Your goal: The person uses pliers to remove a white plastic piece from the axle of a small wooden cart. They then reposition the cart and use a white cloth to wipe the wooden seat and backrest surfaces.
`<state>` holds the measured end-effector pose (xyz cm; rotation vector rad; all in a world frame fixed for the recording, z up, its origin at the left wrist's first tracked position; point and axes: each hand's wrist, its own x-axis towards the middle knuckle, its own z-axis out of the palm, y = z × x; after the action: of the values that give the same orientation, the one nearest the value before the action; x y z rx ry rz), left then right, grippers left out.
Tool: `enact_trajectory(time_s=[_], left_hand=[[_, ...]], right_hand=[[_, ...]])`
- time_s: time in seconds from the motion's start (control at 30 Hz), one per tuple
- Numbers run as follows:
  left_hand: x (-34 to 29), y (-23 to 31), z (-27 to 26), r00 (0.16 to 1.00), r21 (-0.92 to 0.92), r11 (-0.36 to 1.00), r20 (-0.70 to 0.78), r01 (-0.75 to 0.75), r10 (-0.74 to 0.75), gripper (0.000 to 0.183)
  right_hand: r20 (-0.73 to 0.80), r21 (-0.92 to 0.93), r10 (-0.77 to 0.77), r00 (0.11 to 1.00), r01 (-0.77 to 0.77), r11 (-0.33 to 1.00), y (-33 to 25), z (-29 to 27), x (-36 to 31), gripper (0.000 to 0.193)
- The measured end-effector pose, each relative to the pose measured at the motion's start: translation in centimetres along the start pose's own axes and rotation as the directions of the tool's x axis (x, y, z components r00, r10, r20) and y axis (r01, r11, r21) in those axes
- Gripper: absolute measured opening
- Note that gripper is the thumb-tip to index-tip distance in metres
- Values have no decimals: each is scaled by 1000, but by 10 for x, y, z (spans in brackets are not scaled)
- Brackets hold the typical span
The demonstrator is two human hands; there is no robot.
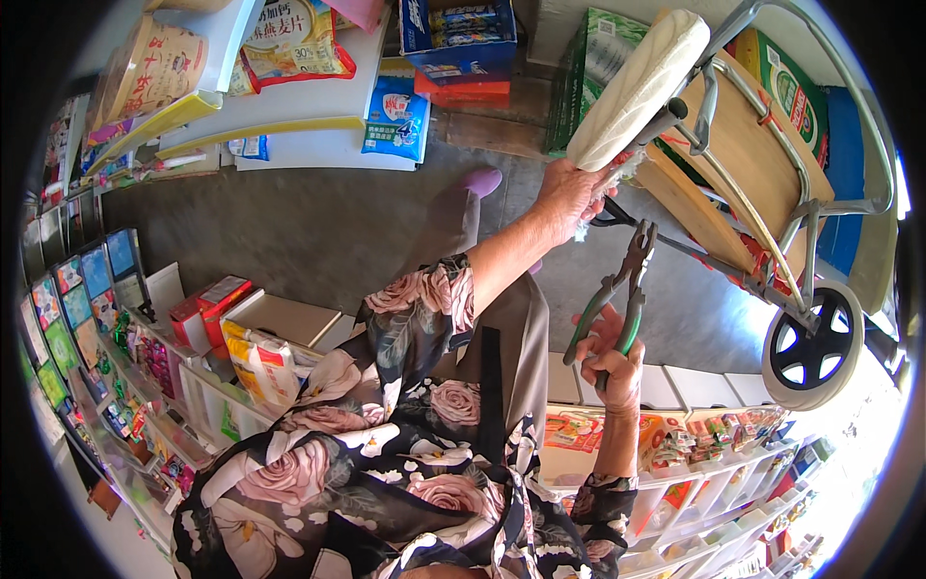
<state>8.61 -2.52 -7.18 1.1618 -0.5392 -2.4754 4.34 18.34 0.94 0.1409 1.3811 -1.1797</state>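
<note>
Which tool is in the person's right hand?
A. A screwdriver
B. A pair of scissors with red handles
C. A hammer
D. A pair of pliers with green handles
D: the right hand grips the green handles of the pliers, whose metal jaws point up toward the cart frame, while the left hand holds the padded bar.

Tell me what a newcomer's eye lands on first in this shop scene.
First, the green-handled pliers at centre right, gripped by the right hand, their jaws pointing up at the folding cart. Just above, the left hand grips the cart's cream padded handle; the cart's black wheel stands out at far right. Below, the rose-print sleeves fill the lower middle, with packed snack shelves on either side.
</note>
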Motion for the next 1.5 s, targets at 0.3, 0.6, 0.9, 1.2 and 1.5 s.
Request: enact_trajectory(time_s=[0.3,0.6,0.9,1.2,1.5], left_hand=[[23,13,-16,975,-196,960,136,202,-177,20],[30,22,-27,941,-155,946,234,285,-245,13],[1,22,-36,967,168,984,238,54,-94,18],[-15,13,-30,995,753,655,5,-70,101,17],[-39,16,-4,999,330,943,22,35,-44,17]], right_hand=[[-3,118,29,1000,-29,993,26,-13,-12,75],[-19,203,39,999,-34,979,39,-17,-15,72],[-55,204,-3,999,14,979,37,-9,-14,75],[-58,-465,-136,989,93,880,-2,1,-11,66],[15,-685,-340,940,258,681,-14,2,-5,59]])
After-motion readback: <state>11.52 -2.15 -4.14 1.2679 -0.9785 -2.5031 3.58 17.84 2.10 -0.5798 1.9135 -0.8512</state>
